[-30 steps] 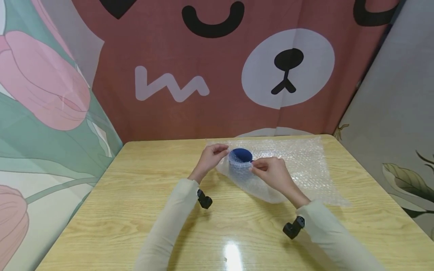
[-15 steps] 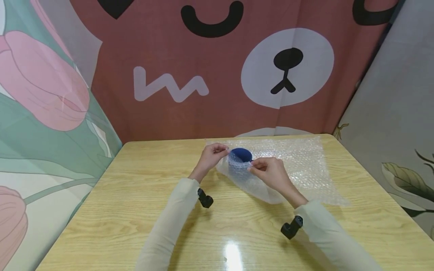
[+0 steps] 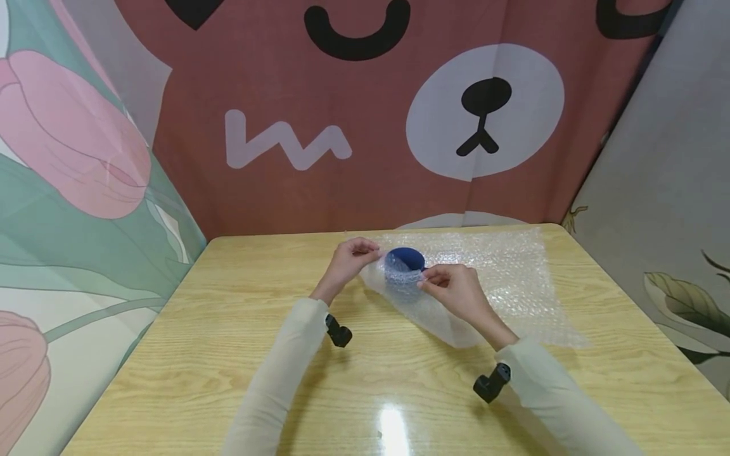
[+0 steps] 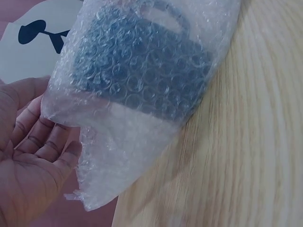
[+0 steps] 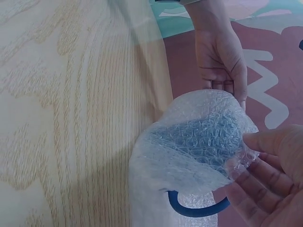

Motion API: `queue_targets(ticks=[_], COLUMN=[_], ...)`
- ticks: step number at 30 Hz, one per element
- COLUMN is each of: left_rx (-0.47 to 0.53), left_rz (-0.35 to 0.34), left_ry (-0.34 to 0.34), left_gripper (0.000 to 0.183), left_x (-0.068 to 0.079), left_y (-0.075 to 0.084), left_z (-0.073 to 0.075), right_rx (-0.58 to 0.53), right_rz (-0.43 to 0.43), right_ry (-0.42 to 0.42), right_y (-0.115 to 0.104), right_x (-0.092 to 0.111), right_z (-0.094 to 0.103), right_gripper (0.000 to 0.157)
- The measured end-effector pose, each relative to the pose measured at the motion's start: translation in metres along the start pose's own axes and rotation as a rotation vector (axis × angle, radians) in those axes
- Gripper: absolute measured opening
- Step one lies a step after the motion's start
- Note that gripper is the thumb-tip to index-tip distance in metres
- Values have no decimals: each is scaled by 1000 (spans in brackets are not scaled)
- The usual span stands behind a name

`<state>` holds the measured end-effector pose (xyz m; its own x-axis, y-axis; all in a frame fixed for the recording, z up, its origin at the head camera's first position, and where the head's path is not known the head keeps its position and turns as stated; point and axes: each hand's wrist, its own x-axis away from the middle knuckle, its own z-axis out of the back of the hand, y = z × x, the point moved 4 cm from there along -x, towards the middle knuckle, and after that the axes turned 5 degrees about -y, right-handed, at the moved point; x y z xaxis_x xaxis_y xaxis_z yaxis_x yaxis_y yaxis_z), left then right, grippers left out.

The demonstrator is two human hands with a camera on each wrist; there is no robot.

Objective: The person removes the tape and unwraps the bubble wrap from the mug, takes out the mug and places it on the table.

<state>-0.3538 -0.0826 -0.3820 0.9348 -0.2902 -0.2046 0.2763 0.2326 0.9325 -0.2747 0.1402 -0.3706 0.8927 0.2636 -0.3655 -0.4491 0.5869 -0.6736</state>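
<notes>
A blue mug (image 3: 413, 257) stands upright on a sheet of clear bubble wrap (image 3: 496, 266), part of which is drawn up over its near side. Its dark inside shows at the top in the head view. At the mug's left, my left hand (image 3: 349, 261) pinches an edge of the wrap between thumb and fingers. My right hand (image 3: 459, 288) pinches another edge by the rim, on the mug's right. Through the bubbles, the left wrist view shows the mug's body (image 4: 147, 71). In the right wrist view the mug's handle (image 5: 199, 212) sticks out below the wrap.
The rest of the wrap lies flat to the right, toward the back edge of the light wooden table (image 3: 256, 278). Behind the table hangs a reddish-brown cloth (image 3: 319, 202) with a bear print. Floral cloths flank both sides.
My left hand has shifted slightly left and up, and the wrap edge in it has moved along. The right hand stays nearly in place by the mug's rim.
</notes>
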Motion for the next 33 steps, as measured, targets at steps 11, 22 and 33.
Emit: queue_targets(ticks=[11, 22, 33], left_rx=[-52, -143, -85], left_rz=[25, 44, 2], left_ry=[-70, -94, -157], left_gripper=[17, 18, 21], left_x=[6, 14, 24], left_y=[0, -1, 2], left_z=[10, 18, 28], right_rx=[-2, -23, -23], right_rz=[12, 43, 52], right_ry=[-7, -21, -39], right_y=[-5, -10, -15], right_x=[2, 6, 7], right_z=[-2, -7, -11], right_gripper=[12, 10, 8])
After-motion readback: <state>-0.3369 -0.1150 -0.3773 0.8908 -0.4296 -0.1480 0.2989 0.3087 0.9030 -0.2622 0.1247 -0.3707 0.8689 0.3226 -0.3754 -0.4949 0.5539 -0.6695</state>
